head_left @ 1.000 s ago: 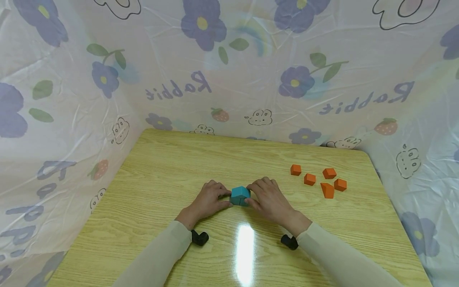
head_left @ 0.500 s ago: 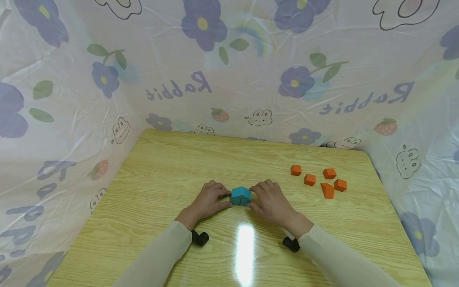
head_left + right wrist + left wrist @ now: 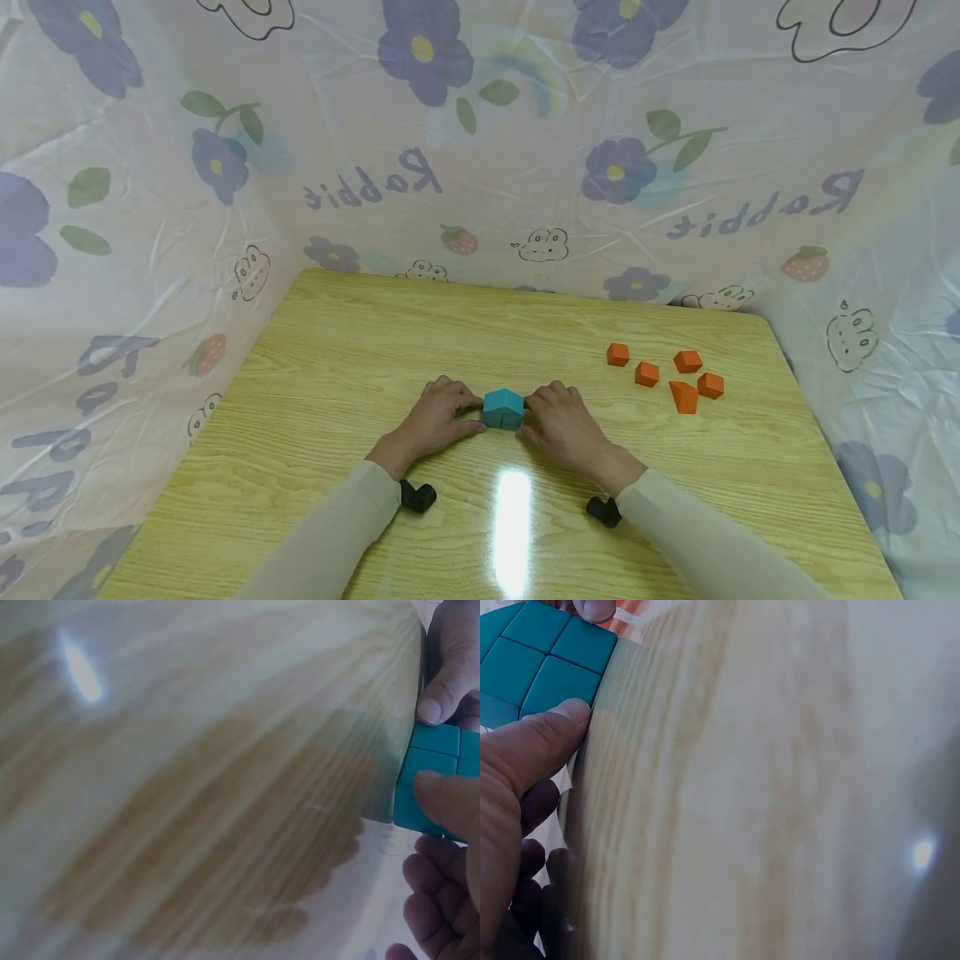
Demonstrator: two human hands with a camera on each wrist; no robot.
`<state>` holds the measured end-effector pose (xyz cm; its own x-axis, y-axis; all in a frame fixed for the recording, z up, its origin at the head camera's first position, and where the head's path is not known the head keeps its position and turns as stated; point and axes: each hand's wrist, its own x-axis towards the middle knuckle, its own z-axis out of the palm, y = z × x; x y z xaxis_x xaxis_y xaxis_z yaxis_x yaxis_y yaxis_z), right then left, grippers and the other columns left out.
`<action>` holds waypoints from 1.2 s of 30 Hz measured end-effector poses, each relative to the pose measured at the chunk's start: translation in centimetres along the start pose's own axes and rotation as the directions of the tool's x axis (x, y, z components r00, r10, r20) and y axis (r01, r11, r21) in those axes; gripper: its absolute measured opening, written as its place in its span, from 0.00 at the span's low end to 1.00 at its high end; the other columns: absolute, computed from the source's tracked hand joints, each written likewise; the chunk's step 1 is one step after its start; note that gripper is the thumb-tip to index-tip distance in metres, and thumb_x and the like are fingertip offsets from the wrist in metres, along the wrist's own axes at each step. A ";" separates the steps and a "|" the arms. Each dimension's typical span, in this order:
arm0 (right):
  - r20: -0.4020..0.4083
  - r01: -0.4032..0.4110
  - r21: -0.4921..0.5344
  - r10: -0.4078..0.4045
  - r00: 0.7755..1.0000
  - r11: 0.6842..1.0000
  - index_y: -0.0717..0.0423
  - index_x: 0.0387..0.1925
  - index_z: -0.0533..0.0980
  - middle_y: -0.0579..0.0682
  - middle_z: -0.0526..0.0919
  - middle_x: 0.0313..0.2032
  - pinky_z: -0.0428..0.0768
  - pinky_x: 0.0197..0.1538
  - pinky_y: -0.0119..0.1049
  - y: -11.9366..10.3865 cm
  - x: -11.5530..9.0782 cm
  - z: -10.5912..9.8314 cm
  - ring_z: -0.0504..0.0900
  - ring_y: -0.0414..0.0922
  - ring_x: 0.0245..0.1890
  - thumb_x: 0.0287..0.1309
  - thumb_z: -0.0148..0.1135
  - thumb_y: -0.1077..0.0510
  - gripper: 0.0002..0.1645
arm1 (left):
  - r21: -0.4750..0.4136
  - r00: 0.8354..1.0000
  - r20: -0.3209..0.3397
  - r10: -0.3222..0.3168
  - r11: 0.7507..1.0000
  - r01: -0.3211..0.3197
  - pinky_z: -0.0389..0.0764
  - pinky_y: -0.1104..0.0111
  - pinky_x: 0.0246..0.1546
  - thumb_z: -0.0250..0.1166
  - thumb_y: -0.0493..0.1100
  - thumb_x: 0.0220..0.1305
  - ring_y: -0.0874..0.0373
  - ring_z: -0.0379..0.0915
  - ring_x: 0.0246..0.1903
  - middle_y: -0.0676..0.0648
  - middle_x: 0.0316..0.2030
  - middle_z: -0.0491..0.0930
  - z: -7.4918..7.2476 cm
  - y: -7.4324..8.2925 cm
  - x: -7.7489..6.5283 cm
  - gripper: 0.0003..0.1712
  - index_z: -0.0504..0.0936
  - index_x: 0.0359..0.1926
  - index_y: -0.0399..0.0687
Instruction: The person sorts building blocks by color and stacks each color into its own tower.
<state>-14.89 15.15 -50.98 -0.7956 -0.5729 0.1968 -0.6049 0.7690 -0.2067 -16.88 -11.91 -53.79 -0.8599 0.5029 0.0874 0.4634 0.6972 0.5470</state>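
A small cluster of teal blocks (image 3: pixel 502 408), topped with a sloped, roof-like surface, stands on the table between the two hands. My left hand (image 3: pixel 435 419) grips its left side, with the thumb on the near face and a finger farther back. From the right, my right hand (image 3: pixel 564 423) holds the other side the same way. In the left wrist view, the teal blocks (image 3: pixel 544 656) form a tight grid with thin seams, and the left thumb (image 3: pixel 562 724) lies on a lower one. The right thumb (image 3: pixel 442 795) presses a block's face in the right wrist view, its other fingers curled below.
Several orange blocks lie loose at the back right, among them a cube-like block (image 3: pixel 647 373) and a wedge-shaped block (image 3: pixel 683 397). Black wrist-worn pieces show under the left wrist (image 3: pixel 417 497) and right wrist (image 3: pixel 603 511). Printed fabric (image 3: pixel 480 167) walls the wooden table (image 3: pixel 360 333).
The right hand's fingers first drew slightly off the cluster's right side, then came back in against it. Left hand, teal blocks and orange blocks stay in place.
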 end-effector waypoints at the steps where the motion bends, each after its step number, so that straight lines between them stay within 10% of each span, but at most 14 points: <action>1: 0.001 -0.003 -0.005 0.003 1.000 1.000 0.58 0.48 0.83 0.51 0.85 0.46 0.74 0.51 0.49 0.0 0.0 0.1 0.77 0.51 0.47 0.63 0.77 0.48 0.21 | 0.001 1.000 0.000 0.001 1.000 -0.001 0.69 0.54 0.64 0.75 0.55 0.67 0.57 0.70 0.49 0.55 0.46 0.84 0.0 0.0 0.0 0.24 0.88 0.59 0.52; 36: -0.018 -0.052 0.030 0.052 0.998 0.998 0.60 0.53 0.80 0.53 0.85 0.48 0.73 0.51 0.51 1.6 2.8 0.6 0.77 0.54 0.49 0.69 0.70 0.51 0.19 | 0.050 0.998 -0.009 -0.054 0.997 0.054 0.69 0.53 0.62 0.73 0.54 0.69 0.54 0.72 0.52 0.53 0.49 0.84 -1.2 -0.3 3.1 0.24 0.88 0.60 0.49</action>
<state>-18.07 14.59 -51.29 -0.8255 -0.5268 0.2026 -0.5635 0.7890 -0.2448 -19.91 -11.18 -52.63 -0.8856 0.4598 0.0653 0.4260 0.7482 0.5086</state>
